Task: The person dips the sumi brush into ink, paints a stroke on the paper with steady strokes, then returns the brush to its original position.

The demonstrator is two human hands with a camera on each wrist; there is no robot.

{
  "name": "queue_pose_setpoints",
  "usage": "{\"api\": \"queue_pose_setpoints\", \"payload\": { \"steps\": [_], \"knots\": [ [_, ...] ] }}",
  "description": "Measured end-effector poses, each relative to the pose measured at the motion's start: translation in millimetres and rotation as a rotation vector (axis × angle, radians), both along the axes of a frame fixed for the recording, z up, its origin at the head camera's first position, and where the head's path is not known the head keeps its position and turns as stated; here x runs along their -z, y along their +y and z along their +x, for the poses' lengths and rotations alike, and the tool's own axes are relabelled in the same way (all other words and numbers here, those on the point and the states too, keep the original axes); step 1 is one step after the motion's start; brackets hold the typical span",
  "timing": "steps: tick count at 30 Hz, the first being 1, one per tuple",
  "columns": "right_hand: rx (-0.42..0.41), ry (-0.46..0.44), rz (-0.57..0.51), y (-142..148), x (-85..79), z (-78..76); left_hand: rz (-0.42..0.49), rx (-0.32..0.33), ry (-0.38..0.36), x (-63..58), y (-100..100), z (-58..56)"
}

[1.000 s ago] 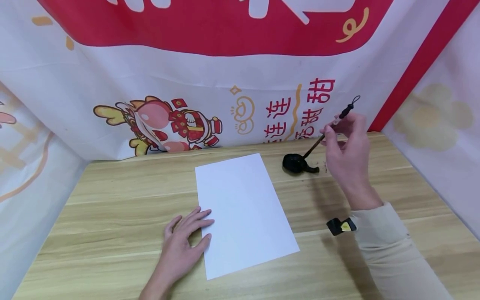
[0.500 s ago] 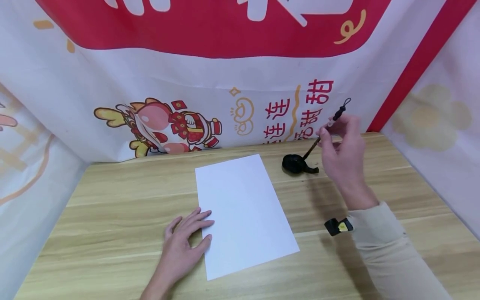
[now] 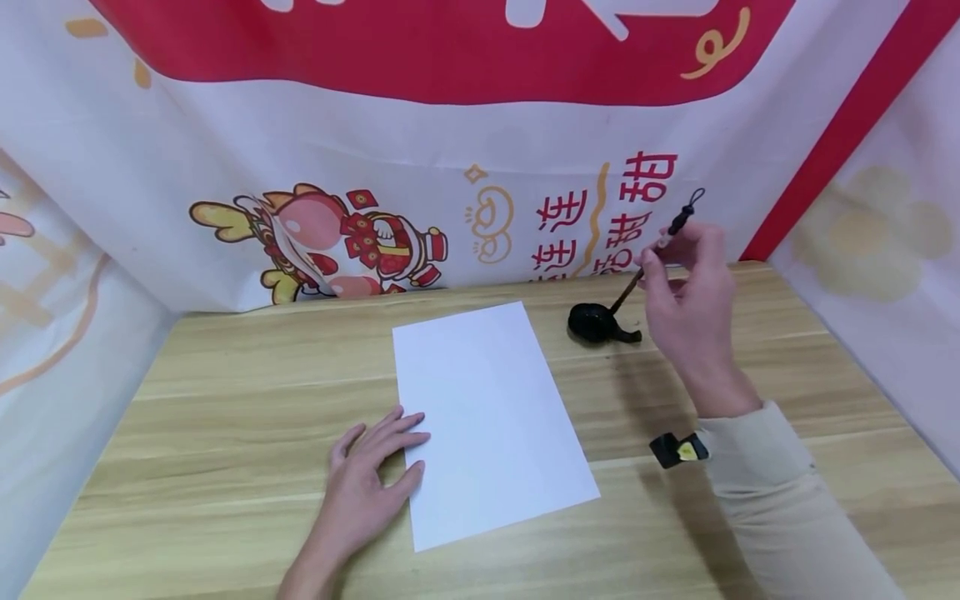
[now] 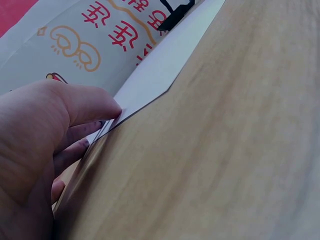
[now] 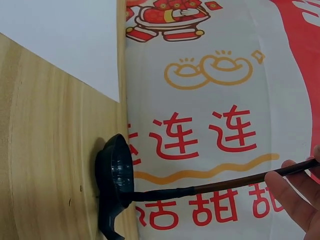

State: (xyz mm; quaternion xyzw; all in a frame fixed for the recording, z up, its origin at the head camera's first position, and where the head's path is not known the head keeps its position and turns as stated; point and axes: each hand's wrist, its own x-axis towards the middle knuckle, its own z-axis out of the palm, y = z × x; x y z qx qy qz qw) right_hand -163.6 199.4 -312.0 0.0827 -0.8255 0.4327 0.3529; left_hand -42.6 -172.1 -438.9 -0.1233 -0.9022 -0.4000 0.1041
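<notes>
My right hand (image 3: 693, 312) pinches the shaft of a calligraphy brush (image 3: 628, 288), a brown stick with a black top and hanging loop. The brush slants down, its tip in a small black ink dish (image 3: 592, 323) with a curved handle. In the right wrist view the brush (image 5: 225, 184) crosses to the dish (image 5: 104, 172), its tip hidden by the rim. My left hand (image 3: 367, 475) rests with spread fingers on the left edge of a blank white sheet of paper (image 3: 491, 421). The left wrist view shows thumb and fingertips on the edge of the paper (image 4: 170, 55).
The wooden table (image 3: 247, 417) carries the paper and, right of it at the back, the ink dish. A white and red printed cloth (image 3: 420, 133) rises directly behind the table's rear edge, with more cloth (image 3: 873, 225) along the right side.
My right hand has shifted slightly left, tipping the brush a little more upright while its tip stays in the dish. The left hand keeps its place on the paper.
</notes>
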Motion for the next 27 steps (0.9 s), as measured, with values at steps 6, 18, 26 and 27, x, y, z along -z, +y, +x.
{"api": "queue_pose_setpoints", "payload": {
  "steps": [6, 18, 26, 27],
  "knots": [
    [0.05, 0.003, 0.001, 2.2, -2.4, 1.0, 0.0, 0.0, -0.011, -0.5, 0.1, 0.7],
    [0.032, 0.014, 0.005, 0.0, -2.1, -1.9, 0.007, 0.0, -0.016, 1.9, -0.3, -0.7],
    [0.044, 0.006, 0.02, -3.6, -0.4, -3.3, 0.002, -0.01, -0.026, 0.1, -0.8, 0.8],
    [0.043, 0.001, 0.027, -4.9, 0.4, -3.6, 0.001, -0.011, -0.028, -0.1, -0.9, 1.2]
  ]
}}
